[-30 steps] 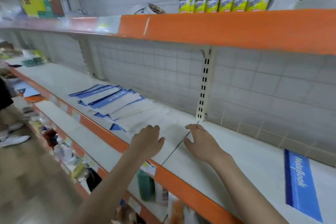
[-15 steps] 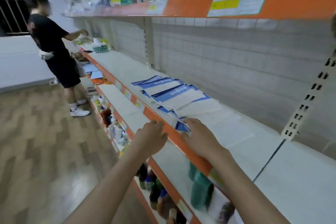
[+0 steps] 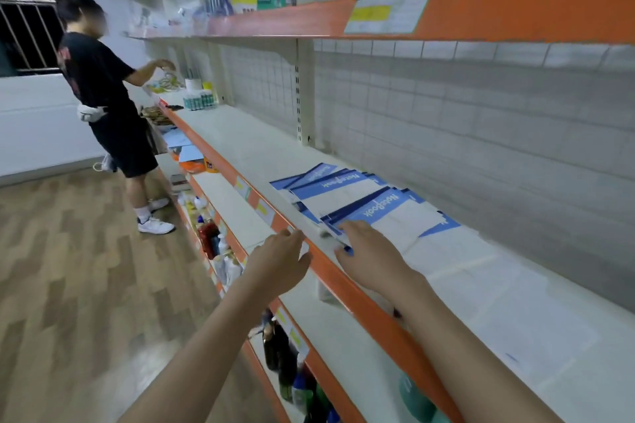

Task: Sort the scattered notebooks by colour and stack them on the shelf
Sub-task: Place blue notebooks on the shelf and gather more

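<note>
Change: since half a second ago both hands have edged further along the shelf (image 3: 240,144) toward the notebooks (image 3: 347,199).
Right hand (image 3: 369,256): fingers spread flat on the nearest notebook's corner.
Left hand (image 3: 280,259): open, at the orange shelf edge, holding nothing.
Notebooks: blue-and-white, fanned overlapping on the shelf.
Background: another person (image 3: 103,106) stands at the shelf's far end.

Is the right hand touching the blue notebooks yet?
Touching. In the head view the right hand lies with fingers spread flat on the near edge of the blue notebooks, no gap visible.
</note>
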Action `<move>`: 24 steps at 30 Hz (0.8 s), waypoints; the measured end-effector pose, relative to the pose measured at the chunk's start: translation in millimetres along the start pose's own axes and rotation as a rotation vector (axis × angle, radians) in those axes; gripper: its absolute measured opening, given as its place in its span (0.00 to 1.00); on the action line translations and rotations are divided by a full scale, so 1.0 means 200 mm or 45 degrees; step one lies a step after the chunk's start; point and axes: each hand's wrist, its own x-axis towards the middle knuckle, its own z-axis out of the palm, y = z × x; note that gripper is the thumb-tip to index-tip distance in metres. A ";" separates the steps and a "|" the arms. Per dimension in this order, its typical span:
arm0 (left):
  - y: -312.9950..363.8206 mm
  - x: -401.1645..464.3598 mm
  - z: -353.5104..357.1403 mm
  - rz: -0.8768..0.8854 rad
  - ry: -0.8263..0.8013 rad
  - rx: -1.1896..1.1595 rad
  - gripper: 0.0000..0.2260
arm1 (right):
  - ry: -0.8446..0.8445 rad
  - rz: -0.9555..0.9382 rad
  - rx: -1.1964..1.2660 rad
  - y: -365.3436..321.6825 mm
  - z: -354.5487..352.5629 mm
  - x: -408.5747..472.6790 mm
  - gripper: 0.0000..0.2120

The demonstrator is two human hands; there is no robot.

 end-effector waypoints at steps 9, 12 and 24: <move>-0.19 0.47 -0.06 0.057 -0.020 -0.019 0.19 | -0.037 0.060 -0.048 0.00 0.06 0.45 0.21; -0.22 0.57 -0.06 0.078 -0.007 -0.017 0.18 | -0.027 0.087 -0.052 0.00 0.07 0.54 0.21; -0.06 1.08 0.00 0.477 -0.067 -0.091 0.19 | 0.096 0.465 -0.066 0.20 0.01 0.73 0.20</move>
